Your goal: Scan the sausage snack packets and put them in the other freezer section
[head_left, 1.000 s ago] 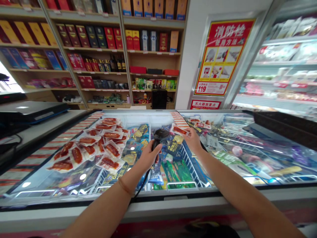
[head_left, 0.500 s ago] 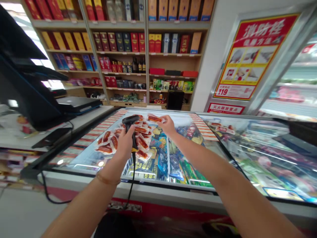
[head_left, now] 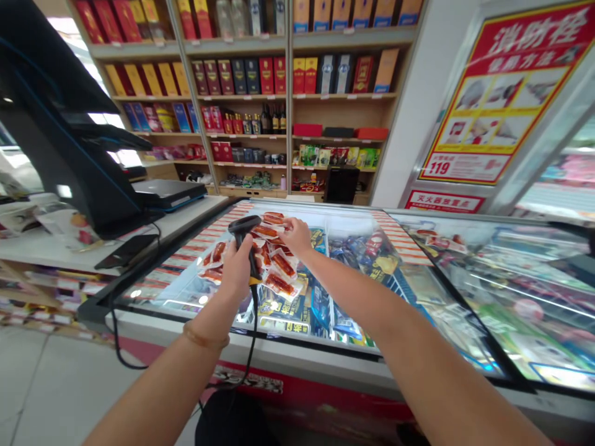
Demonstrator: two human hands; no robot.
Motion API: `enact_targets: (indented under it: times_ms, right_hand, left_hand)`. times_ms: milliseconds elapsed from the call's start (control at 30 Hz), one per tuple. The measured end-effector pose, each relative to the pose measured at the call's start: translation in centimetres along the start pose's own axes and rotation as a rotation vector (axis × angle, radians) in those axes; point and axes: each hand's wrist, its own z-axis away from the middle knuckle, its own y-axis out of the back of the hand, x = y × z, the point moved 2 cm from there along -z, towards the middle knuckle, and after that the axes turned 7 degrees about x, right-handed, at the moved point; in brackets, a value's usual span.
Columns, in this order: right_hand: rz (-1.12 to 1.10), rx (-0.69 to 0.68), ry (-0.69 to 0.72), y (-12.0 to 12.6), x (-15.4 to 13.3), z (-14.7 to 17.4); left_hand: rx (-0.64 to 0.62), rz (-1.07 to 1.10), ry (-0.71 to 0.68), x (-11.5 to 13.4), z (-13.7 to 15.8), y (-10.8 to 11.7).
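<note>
My left hand [head_left: 237,266] is wrapped round the grip of a black barcode scanner [head_left: 245,225], its head above the fingers and its cable hanging down. To the right of the scanner, my right hand [head_left: 298,239] pinches the end of a clear sausage packet [head_left: 268,231] at the back of the pile. Several more vacuum-packed reddish sausages [head_left: 282,264] lie heaped on the glass top of a chest freezer [head_left: 353,218], around and below both hands. Part of the heap is hidden behind the left hand and the scanner.
Bagged frozen goods [head_left: 320,303] show through the freezer glass. A counter at left carries a dark till screen [head_left: 74,124] and a flat black device [head_left: 127,251]. More sausage packets [head_left: 444,241] lie on the right-hand freezer. Shelves of boxes [head_left: 242,77] stand behind.
My right hand has moved left and down with a packet, back to the pile. The scanner stays in my left hand. The view has turned a little to the left.
</note>
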Motion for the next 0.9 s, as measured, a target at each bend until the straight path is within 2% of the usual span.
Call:
enact_targets:
  times_ms: [67, 167, 333, 433, 567, 667, 767, 900]
  right_hand:
    - [0.022, 0.025, -0.010, 2.3, 1.9, 0.0]
    - [0.095, 0.076, -0.044, 6.9, 6.0, 0.4]
    - [0.310, 0.192, -0.097, 17.2, 14.9, 1.7]
    - [0.502, 0.223, -0.184, 23.8, 20.1, 2.5]
    - [0.762, 0.184, -0.349, 31.5, 25.8, 3.1]
    - [0.909, 0.134, -0.464, 35.2, 29.0, 3.3]
    - [0.962, 0.070, -0.513, 36.9, 31.4, 3.2]
    - [0.966, -0.017, -0.537, 37.2, 33.0, 3.0]
  left_hand:
    - [-0.033, 0.015, 0.024, -0.7, 0.8, -2.2]
    - [-0.114, 0.037, 0.067, -2.2, 2.3, -6.3]
    - [-0.287, 0.030, 0.153, -5.9, 5.4, -13.5]
    - [-0.366, -0.001, 0.198, -8.2, 6.8, -16.3]
    - [-0.462, -0.084, 0.210, -10.4, 7.5, -17.6]
    - [-0.528, -0.117, 0.170, -11.1, 7.4, -17.3]
    - [-0.543, -0.132, 0.153, -11.6, 7.3, -17.0]
    - [-0.619, -0.195, 0.161, -12.2, 7.3, -17.1]
